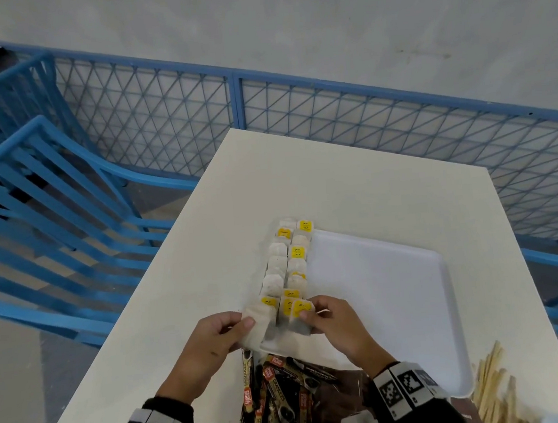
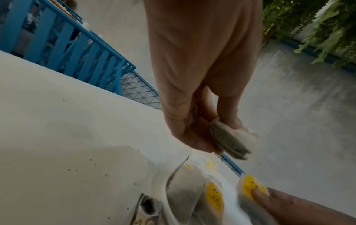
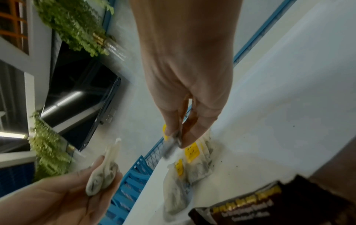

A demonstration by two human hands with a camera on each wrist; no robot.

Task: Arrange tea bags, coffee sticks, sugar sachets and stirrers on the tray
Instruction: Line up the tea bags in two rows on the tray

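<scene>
Paper tea bags [image 1: 284, 271] — between both hands [image 1: 333, 320].

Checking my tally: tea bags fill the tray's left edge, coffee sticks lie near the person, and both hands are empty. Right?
Not quite: each hand holds tea bags, left hand and right hand, as the head view shows. The rest stands: tea bags line the tray; coffee sticks lie near.

Yellow-tagged white tea bags [image 1: 288, 264] line a white tray [image 1: 387, 286]; black-and-gold coffee sticks [image 1: 278, 395]; blue lattice railing [image 1: 362, 104].
</scene>
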